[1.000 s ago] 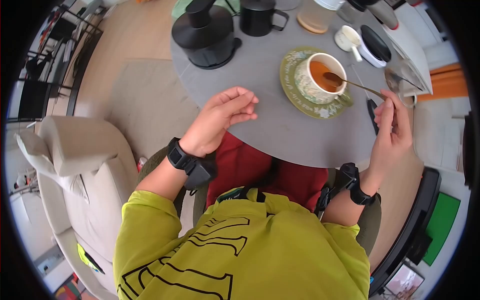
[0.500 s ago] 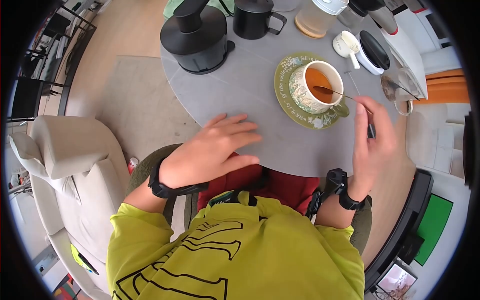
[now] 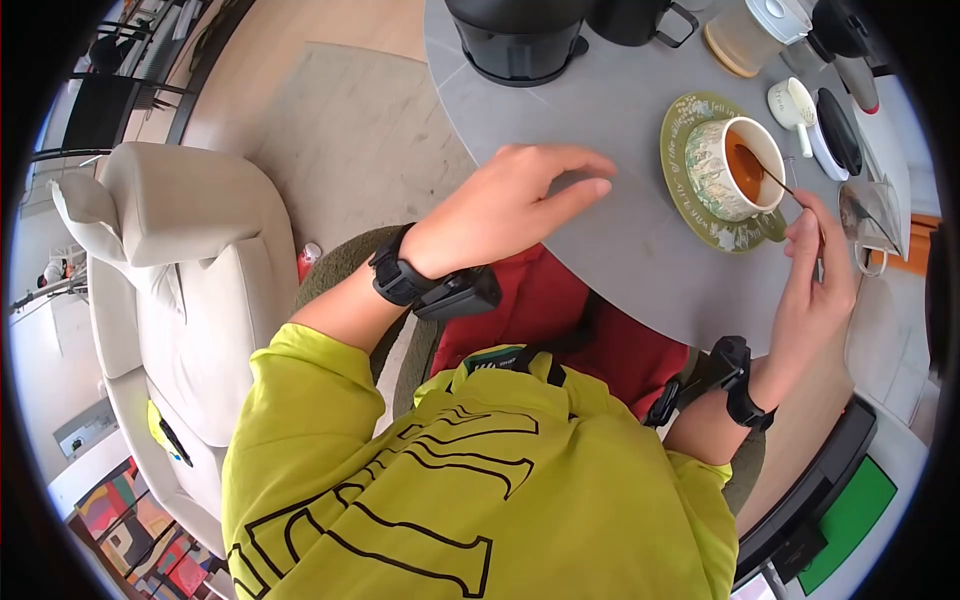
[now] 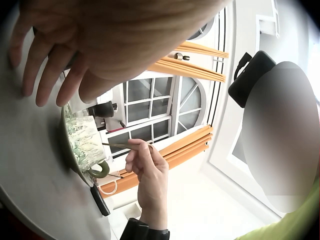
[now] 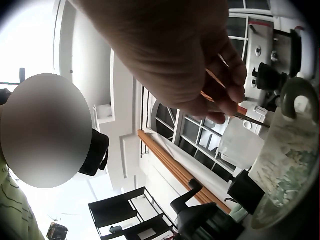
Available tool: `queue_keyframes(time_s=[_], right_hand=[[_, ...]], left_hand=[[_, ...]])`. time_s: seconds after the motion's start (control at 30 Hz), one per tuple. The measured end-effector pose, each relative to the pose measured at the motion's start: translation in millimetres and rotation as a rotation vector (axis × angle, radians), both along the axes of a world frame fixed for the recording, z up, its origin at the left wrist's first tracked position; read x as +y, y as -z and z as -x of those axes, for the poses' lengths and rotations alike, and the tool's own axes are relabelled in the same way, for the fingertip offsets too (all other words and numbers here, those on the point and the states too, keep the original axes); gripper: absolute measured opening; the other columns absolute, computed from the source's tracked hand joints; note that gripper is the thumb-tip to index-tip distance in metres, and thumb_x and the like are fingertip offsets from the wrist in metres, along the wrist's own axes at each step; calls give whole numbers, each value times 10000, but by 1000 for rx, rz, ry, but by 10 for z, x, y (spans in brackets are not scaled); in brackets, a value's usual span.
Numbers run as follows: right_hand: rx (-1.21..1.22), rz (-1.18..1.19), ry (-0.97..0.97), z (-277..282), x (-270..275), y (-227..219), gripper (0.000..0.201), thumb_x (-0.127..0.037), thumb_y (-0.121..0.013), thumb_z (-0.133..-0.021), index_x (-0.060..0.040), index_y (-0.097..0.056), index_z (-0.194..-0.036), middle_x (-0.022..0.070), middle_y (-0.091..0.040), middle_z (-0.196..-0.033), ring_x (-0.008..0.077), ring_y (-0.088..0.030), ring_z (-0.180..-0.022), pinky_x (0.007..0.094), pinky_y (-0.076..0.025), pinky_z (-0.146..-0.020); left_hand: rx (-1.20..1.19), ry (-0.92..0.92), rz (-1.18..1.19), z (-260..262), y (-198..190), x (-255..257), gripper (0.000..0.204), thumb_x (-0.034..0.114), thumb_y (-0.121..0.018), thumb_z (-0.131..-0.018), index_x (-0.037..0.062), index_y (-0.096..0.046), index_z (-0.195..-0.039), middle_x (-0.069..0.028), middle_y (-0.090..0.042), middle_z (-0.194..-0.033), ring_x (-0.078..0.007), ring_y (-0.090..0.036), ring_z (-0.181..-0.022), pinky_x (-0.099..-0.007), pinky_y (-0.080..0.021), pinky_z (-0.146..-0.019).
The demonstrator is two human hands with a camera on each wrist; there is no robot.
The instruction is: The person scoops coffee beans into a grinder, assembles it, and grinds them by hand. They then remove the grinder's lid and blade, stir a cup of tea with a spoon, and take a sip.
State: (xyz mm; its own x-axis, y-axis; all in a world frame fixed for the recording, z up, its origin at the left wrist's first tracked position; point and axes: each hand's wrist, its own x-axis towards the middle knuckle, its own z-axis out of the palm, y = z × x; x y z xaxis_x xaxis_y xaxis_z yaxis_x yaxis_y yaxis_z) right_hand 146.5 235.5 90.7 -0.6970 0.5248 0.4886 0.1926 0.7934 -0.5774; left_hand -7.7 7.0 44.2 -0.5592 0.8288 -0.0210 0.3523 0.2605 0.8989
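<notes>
While the left hand [image 3: 510, 205] rests flat-fingered on the tabletop [image 3: 620, 240], the right hand [image 3: 815, 270] pinches a teaspoon [image 3: 775, 180] in the teacup [image 3: 735, 168], apparently mid-stir; lifting it out cleanly calls for a steady hand.

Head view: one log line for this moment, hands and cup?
right hand: pinches spoon | spoon: bowl in cup | cup: on saucer | left hand: fingers on table, holds nothing

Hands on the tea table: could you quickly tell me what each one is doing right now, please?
Left hand: open, fingers resting on the grey table, holding nothing.
Right hand: pinches the spoon handle, its bowl in the teacup.
</notes>
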Motion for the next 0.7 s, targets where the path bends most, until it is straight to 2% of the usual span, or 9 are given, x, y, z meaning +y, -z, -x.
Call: queue_keyframes(time_s=[0.2,0.27,0.3,0.37,0.4,0.47,0.5,0.7], right_hand=[[13,18,44,-43,68,18,200,-120,-553,-1006,12,-698,-1049,41,-642,-826,84,-560,-720,231,-457,-640],[21,53,34,-55,75,9,201,-122,-552,-1007,9,-698,-1052,37,-637,-816,82,-561,-725,232,-460,-642],[43,110,8,-33,45,2,197,-119,-552,-1007,8,-696,-1053,33,-634,-808,82,-560,-724,234,-465,-643],[70,154,-4,9,-5,-13,193,-116,-552,-1006,6,-695,-1054,29,-630,-801,82,-560,-724,236,-469,-644],[48,163,-31,33,-9,-17,186,-114,-556,-1004,-1,-694,-1056,28,-631,-803,83,-563,-721,241,-475,-647],[33,142,-28,61,18,-21,180,-113,-559,-1002,-7,-694,-1058,26,-632,-806,85,-567,-718,245,-481,-649],[27,130,-33,72,48,-6,173,-113,-565,-998,-14,-693,-1059,33,-636,-807,91,-578,-717,249,-486,-651],[-10,-46,110,23,94,-35,142,-118,-574,-986,-15,-668,-1015,104,-657,-805,164,-621,-685,280,-482,-630]], left_hand=[[29,-4,43,-23,-33,-2,269,212,-570,-981,59,-669,-1179,-160,-698,-1070,-242,-664,-919,-344,-502,-738],[146,19,-15,-27,21,4,257,200,-562,-984,39,-669,-1152,-170,-691,-1094,-291,-660,-945,-382,-498,-853],[145,23,-21,-26,58,3,257,200,-562,-984,39,-669,-1152,-170,-691,-1094,-291,-660,-945,-382,-498,-853],[292,90,-18,-7,128,-4,246,183,-546,-990,17,-662,-1128,-178,-676,-1137,-350,-640,-1013,-445,-430,-1020],[297,103,-37,-6,131,-2,246,183,-546,-990,17,-662,-1128,-178,-676,-1137,-350,-640,-1013,-445,-430,-1020],[278,78,7,-43,108,-6,239,168,-530,-995,3,-656,-1112,-175,-669,-1158,-374,-609,-1101,-508,-322,-1126],[245,93,41,-37,64,-3,246,166,-518,-1000,10,-654,-1132,-166,-671,-1163,-364,-594,-1150,-521,-318,-1129],[218,103,51,-10,16,23,250,164,-510,-1002,21,-663,-1139,-181,-673,-1162,-352,-611,-1140,-506,-322,-1133]])
